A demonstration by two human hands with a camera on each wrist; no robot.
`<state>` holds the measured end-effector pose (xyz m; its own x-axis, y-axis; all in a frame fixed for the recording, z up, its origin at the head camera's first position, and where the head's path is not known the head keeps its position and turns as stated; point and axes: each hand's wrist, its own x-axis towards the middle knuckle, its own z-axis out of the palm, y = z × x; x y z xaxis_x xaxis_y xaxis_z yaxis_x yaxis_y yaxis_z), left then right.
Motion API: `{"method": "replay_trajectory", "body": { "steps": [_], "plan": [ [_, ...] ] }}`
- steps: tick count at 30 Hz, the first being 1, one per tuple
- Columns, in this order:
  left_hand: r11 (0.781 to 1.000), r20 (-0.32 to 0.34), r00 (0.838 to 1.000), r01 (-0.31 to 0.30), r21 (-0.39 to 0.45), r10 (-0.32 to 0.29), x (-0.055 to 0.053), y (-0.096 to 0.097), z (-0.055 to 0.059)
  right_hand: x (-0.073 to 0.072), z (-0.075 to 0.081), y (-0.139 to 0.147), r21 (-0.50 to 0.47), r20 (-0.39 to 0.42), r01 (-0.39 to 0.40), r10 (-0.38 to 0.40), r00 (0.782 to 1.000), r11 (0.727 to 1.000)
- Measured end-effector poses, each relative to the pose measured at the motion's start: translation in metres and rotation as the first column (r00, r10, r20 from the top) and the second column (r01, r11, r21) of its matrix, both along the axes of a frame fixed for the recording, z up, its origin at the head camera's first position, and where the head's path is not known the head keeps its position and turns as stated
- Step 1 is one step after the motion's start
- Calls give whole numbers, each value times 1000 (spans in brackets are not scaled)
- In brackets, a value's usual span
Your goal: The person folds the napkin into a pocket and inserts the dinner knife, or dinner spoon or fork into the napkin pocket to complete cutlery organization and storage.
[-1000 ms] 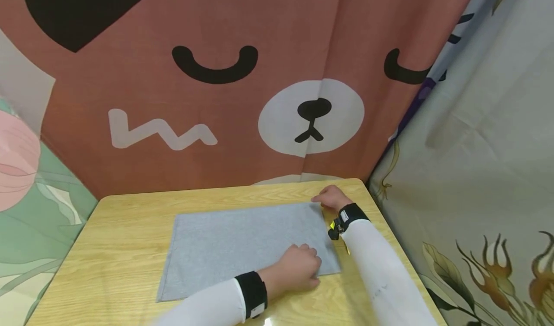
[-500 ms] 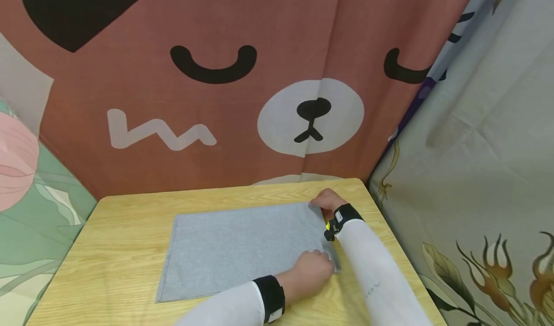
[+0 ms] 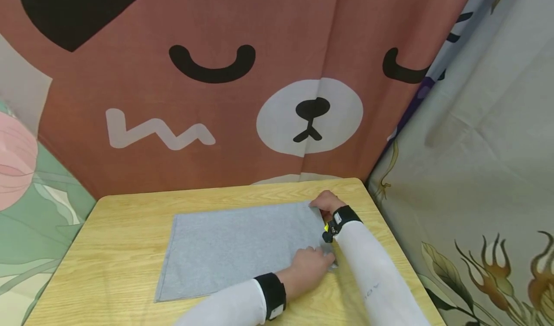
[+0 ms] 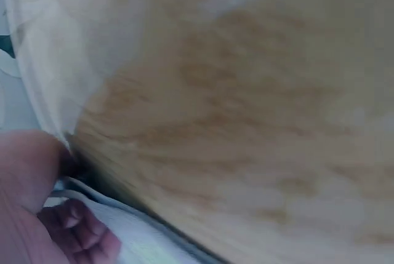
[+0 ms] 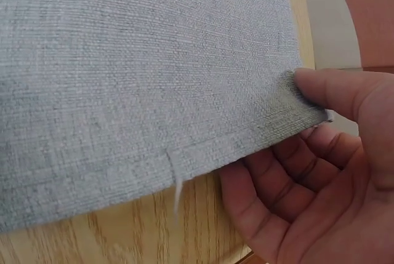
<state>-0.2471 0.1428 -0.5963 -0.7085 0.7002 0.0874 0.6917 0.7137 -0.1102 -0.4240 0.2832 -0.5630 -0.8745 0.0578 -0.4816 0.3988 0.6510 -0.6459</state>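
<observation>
A grey woven cloth [image 3: 229, 249] lies flat on the table, its long side running left to right. My right hand [image 3: 328, 203] holds its far right corner, with the thumb [image 5: 338, 88] on top and the fingers curled underneath in the right wrist view. A loose thread hangs from the hem there. At the near right corner, my left hand [image 3: 308, 269] pinches the fabric, which puckers beside the fingertips. The left wrist view shows that hand [image 4: 28, 196] with its thumb and curled fingers at the cloth's edge [image 4: 144, 233].
The light wooden table [image 3: 108, 254] has rounded far corners. Behind it hangs a reddish-brown curtain [image 3: 242, 162] printed with an animal's face. A pale floral curtain [image 3: 467, 172] falls along the right side, and a green one [image 3: 52, 225] at the left.
My left hand has slid right along the near edge to the corner and taken hold of it. The right hand has shifted slightly left and now grips the far corner, which bends a little.
</observation>
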Motion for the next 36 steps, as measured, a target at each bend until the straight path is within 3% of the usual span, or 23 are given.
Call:
{"method": "replay_trajectory", "body": {
  "steps": [8,13,18,21,24,27,31,36],
  "plan": [
    [995,-131,988,84,54,-77,-8,-8,-2,-2,3,0,-25,4,0,0,1000,1000],
    [991,-146,984,110,81,-97,-4,-9,6,-6,4,7,-35,21,-16,17,1000,999],
    [991,-48,997,68,115,-62,3,-7,16,-11,9,17,-10,32,-63,63,998,998],
    [981,107,993,22,193,-43,6,-8,26,-14,14,23,1,30,-89,89,996,996],
    [946,285,958,-52,320,-43,7,-12,39,-16,19,31,12,38,-122,121,992,992],
    [890,409,910,-125,439,-73,8,-15,51,-16,26,39,48,51,-157,154,987,986],
    [812,477,869,-183,554,-130,11,-17,59,-13,37,47,80,57,-193,189,980,978],
    [724,506,839,-221,653,-201,18,-16,64,-11,46,58,56,46,-186,183,982,981]
  ]
}}
